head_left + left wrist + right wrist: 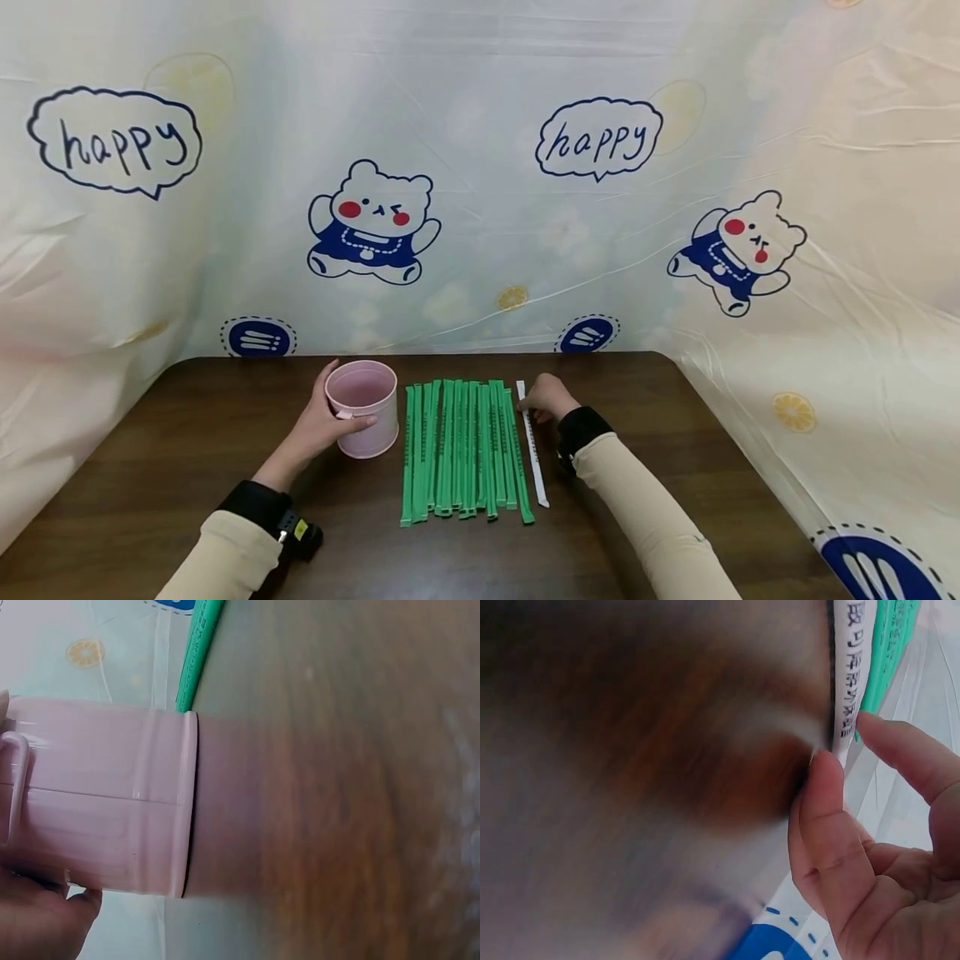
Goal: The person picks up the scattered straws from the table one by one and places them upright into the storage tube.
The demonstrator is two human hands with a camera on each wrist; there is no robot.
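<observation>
Your left hand is wrapped around the pink cup, thumb along the near side and fingers on the far side, holding it upright at the brown table. Your right hand is nearly closed, thumb and fingertips pinching the upper part of the white packet, which lies slanted on the table just left of that hand, its lower end pointing back toward you. Dark characters are printed along it.

Between your two hands lies a row of green packets, side by side, some overlapping. They stand in the way between the white packet and the cup; the rightmost ones lie just beside your right fingertips, and the leftmost lie near the cup, to the right of your left hand. Beyond both hands hangs a pale cloth with printed bears and speech bubbles. A black band circles your left wrist.
</observation>
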